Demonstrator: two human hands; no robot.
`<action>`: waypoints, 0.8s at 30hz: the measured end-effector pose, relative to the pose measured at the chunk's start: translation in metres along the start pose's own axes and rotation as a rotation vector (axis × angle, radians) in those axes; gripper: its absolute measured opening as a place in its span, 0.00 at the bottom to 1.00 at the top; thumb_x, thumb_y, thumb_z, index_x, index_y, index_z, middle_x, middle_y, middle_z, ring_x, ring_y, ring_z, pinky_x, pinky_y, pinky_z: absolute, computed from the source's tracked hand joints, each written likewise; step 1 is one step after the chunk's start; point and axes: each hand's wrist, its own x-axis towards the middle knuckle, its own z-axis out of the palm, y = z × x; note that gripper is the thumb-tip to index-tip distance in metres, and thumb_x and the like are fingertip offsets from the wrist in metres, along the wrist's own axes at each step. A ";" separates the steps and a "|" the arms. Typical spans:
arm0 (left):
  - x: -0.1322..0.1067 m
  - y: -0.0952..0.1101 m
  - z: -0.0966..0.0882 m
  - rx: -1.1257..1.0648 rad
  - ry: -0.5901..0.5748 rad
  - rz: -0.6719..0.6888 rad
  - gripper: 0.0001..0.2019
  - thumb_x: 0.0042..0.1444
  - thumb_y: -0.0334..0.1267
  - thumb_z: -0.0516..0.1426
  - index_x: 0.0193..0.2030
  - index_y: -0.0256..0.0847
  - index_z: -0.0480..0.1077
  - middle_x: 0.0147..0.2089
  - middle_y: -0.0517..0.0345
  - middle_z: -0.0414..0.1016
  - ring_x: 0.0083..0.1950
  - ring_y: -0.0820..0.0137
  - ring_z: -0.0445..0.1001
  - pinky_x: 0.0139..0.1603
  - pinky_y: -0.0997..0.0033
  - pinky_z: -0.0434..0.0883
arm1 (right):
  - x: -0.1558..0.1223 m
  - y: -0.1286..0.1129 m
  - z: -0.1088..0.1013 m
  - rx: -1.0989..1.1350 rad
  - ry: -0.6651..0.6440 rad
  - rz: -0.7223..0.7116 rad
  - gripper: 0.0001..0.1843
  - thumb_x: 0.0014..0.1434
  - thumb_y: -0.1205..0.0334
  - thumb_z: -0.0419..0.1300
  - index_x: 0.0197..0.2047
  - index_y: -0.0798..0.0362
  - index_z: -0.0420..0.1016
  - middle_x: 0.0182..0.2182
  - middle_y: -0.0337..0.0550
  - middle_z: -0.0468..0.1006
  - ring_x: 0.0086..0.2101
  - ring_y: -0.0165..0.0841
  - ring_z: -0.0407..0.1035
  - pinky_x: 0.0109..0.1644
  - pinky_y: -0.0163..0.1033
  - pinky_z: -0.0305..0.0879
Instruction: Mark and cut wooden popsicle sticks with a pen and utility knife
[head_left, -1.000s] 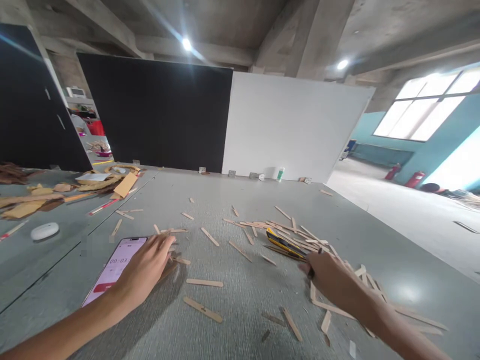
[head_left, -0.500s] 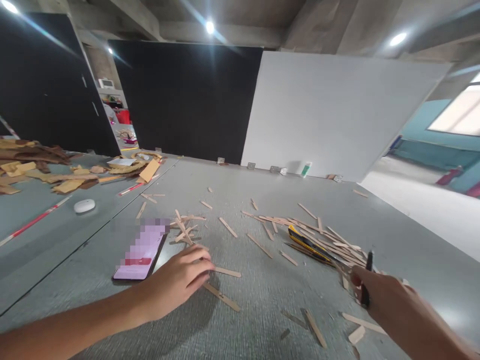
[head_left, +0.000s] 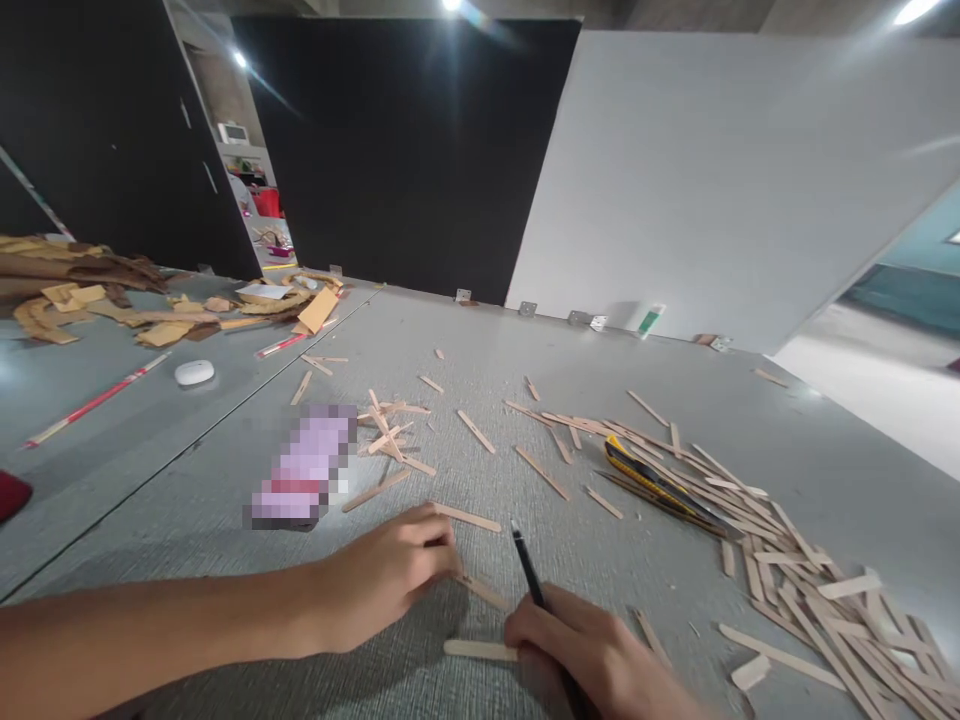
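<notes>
My left hand is closed, with its fingertips bent down onto the near end of a flat wooden craft stick lying on the table. Just beyond those fingers lies another craft stick. My right hand grips a slim black pen-like tool, its pale tip pointing up and away. A further craft stick sticks out leftward from under the right fingers; whether they pinch it is hidden. Left of centre, a small heap of craft sticks sits beside a phone.
A yellow-and-black utility knife lies along a large pile of craft sticks at right. Single sticks are scattered around the grey table. A white case, red-and-white strips and brown scraps are at left. Panels stand behind.
My right hand has moved left from the stick pile to the middle, carrying the black tool, and a stick now shows beneath its fingers. My left hand has shifted slightly right. The view has tilted down.
</notes>
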 end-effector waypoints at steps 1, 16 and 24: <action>0.000 -0.001 0.000 0.007 0.000 -0.001 0.18 0.63 0.15 0.51 0.45 0.42 0.74 0.46 0.56 0.73 0.50 0.66 0.71 0.50 0.68 0.71 | 0.004 0.003 0.003 0.015 -0.023 -0.012 0.10 0.71 0.68 0.54 0.42 0.48 0.76 0.36 0.43 0.78 0.31 0.33 0.73 0.33 0.37 0.68; 0.001 0.026 -0.001 0.085 -0.009 -0.139 0.11 0.63 0.35 0.65 0.51 0.41 0.75 0.53 0.50 0.74 0.56 0.56 0.70 0.57 0.51 0.69 | 0.014 0.028 0.022 0.210 0.079 -0.091 0.15 0.76 0.63 0.50 0.38 0.49 0.73 0.33 0.40 0.74 0.31 0.31 0.69 0.35 0.35 0.65; -0.006 0.010 0.004 0.038 0.133 -0.230 0.04 0.68 0.34 0.61 0.46 0.41 0.78 0.43 0.55 0.77 0.46 0.63 0.72 0.48 0.59 0.69 | 0.010 0.034 0.028 0.186 0.199 -0.071 0.07 0.74 0.62 0.56 0.47 0.46 0.76 0.36 0.40 0.76 0.33 0.31 0.74 0.37 0.35 0.70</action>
